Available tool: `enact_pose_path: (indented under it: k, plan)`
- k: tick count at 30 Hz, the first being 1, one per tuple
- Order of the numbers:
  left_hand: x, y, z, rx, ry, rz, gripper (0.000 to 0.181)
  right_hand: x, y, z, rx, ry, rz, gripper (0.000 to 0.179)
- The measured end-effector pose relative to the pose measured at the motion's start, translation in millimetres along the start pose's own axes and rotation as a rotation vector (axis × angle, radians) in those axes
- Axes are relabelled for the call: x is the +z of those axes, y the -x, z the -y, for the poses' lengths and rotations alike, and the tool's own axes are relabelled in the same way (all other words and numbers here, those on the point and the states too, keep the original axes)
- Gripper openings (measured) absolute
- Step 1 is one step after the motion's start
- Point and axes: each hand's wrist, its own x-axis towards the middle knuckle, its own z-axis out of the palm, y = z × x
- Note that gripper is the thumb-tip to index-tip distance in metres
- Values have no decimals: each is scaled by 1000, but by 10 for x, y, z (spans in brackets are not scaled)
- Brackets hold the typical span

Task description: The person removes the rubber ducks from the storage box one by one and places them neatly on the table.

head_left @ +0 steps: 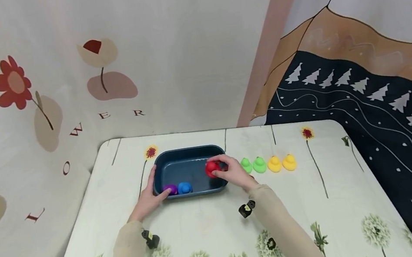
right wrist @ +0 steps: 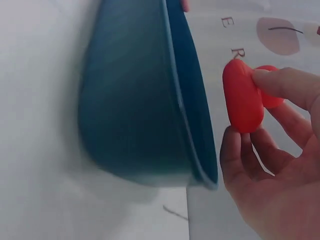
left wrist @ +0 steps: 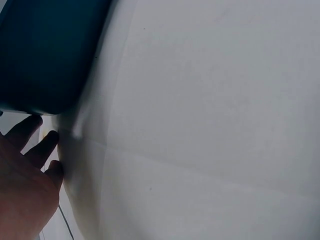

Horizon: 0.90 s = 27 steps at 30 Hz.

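A dark blue rectangular tray (head_left: 195, 193) stands on the table, with a purple toy duck (head_left: 171, 189) and a blue toy duck (head_left: 185, 187) in its front left part. My left hand (head_left: 149, 200) holds the tray's left end, fingers along the outer wall and thumb over the front rim by the purple duck. In the left wrist view its fingers (left wrist: 34, 131) lie by the tray's corner. Over the tray's right side, my right hand (head_left: 234, 173) pinches a red toy duck (right wrist: 243, 97) between thumb and fingers.
Two green ducks (head_left: 259, 165) and two yellow ducks (head_left: 289, 162) stand in a row right of the tray, the nearest green one close to my right hand. A small red patch shows beside my right wrist, mostly hidden. Patterned fabric (head_left: 188, 60) hangs behind the table.
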Motion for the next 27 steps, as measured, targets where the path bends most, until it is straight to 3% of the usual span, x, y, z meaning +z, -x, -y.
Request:
enact_pose_path:
  k: [4, 11, 21, 24, 27]
  plan:
    - [11, 0, 2, 2, 3, 6, 98, -59, 110, -70, 49, -43, -81, 37]
    - [5, 8, 0, -9, -1, 5, 98, -179, 234, -158, 51, 3, -166, 37]
    - [-3, 13, -20, -10, -16, 6, 98, -320, 364, -298, 130, -42, -233, 36]
    - [-1, 15, -20, -11, -18, 7, 98, -371, 407, -364, 120, -31, -259, 36]
    - [-1, 16, -20, -14, -19, 7, 98, -420, 473, -287, 135, -21, -278, 36]
